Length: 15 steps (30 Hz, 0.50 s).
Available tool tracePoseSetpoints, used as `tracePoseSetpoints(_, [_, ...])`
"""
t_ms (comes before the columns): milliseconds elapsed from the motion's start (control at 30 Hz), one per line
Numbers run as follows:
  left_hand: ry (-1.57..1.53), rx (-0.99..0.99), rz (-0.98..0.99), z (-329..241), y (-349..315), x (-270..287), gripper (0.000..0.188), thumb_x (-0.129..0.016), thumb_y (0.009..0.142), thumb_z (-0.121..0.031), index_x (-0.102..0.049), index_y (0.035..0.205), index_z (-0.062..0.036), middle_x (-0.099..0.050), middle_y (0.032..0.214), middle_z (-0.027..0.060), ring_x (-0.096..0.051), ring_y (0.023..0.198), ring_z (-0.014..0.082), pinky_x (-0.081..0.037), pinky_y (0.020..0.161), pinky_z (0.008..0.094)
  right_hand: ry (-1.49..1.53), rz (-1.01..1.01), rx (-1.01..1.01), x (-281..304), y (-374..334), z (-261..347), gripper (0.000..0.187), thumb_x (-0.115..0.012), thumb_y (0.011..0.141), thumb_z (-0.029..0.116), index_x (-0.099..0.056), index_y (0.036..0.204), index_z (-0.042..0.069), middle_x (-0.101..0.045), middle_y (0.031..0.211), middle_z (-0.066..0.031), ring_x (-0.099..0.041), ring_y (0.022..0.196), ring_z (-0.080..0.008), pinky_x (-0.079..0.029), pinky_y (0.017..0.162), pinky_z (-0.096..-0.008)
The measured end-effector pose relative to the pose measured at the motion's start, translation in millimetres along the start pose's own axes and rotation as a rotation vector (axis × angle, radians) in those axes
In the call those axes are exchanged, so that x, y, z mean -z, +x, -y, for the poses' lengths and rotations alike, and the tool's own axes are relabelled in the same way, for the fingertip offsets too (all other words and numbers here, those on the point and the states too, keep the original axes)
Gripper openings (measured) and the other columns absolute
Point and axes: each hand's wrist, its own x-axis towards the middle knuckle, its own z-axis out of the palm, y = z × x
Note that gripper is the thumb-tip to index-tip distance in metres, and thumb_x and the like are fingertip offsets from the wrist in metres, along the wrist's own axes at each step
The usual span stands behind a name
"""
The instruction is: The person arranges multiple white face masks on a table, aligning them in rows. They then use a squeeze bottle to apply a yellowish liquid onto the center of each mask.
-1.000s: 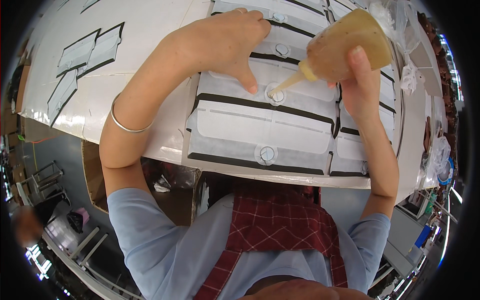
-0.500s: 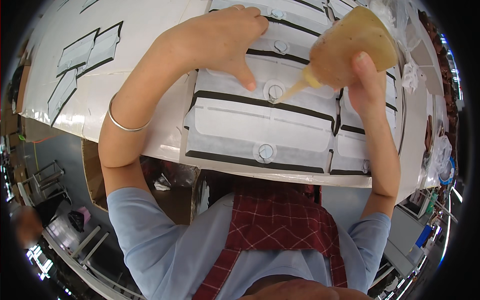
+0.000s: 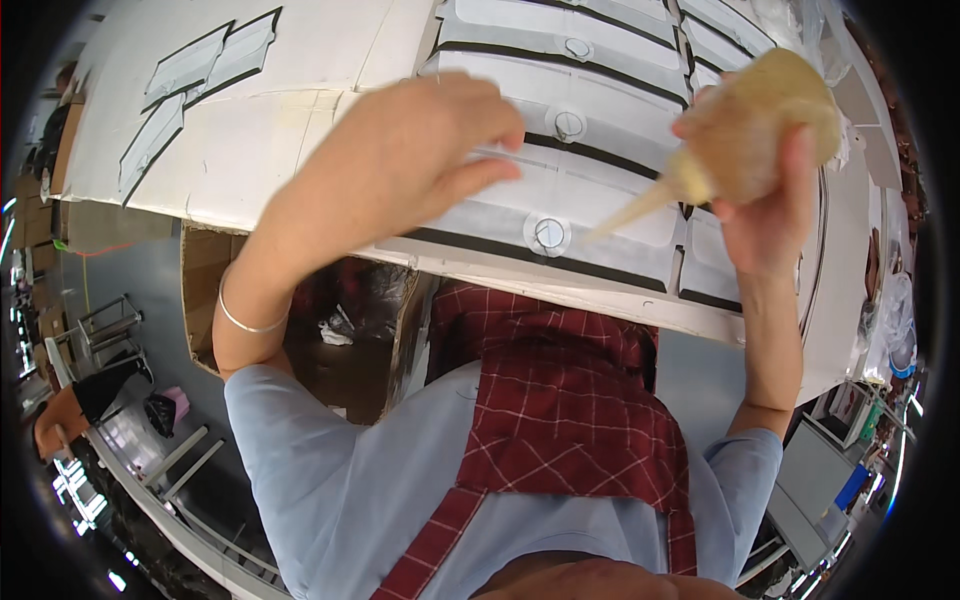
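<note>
My right hand grips a soft squeeze bottle of cloudy yellowish liquid, tilted with its long thin nozzle pointing down to the left. The nozzle tip is just right of a round silvery disc on the nearest white panel; whether it touches the panel I cannot tell. Above the left part of the panels hovers my left hand, slightly blurred, thumb and bent fingers apart with nothing visible between them. Farther back, overlapping white panels with black edges carry similar discs, such as one disc in the row behind.
Three loose white panels lie at the far left of the white tabletop. An open cardboard box stands below the table's front edge. Clear plastic bags hang at the right. A person's arm shows at the far left.
The bottle's nozzle has gone from a disc in the second row to beside the nearest disc. My left hand has lifted and come nearer. The whole view has shifted, with the panels now higher in it.
</note>
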Motion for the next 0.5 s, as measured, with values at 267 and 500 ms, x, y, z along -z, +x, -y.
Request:
tracePoseSetpoints(267, [-0.027, 0.046, 0.036, -21.1, -22.8, -15.5, 0.03, -0.082, 0.075, -0.013, -0.066, 0.099, -0.0038, -0.064, 0.099, 0.0085, -0.062, 0.097, 0.0333, -0.052, 0.078, 0.0427, -0.228, 0.036, 0.1, -38.8, -3.1, -20.4, 0.041, -0.068, 0.097, 0.035, -0.058, 0.118, 0.001, -0.067, 0.099, -0.0093, -0.068, 0.078, -0.0155, -0.05, 0.049, -0.0275])
tracePoseSetpoints(500, [-0.01, 0.067, 0.036, -22.5, -24.2, -16.8, 0.03, -0.082, 0.075, -0.013, -0.067, 0.1, -0.0052, -0.065, 0.101, 0.0081, -0.062, 0.098, 0.0326, -0.052, 0.079, 0.0424, -0.234, 0.086, 0.075, -33.4, -10.1, -14.9, 0.04, -0.069, 0.095, 0.032, -0.058, 0.117, 0.0, -0.067, 0.097, -0.0102, -0.068, 0.076, -0.0153, -0.049, 0.048, -0.0273])
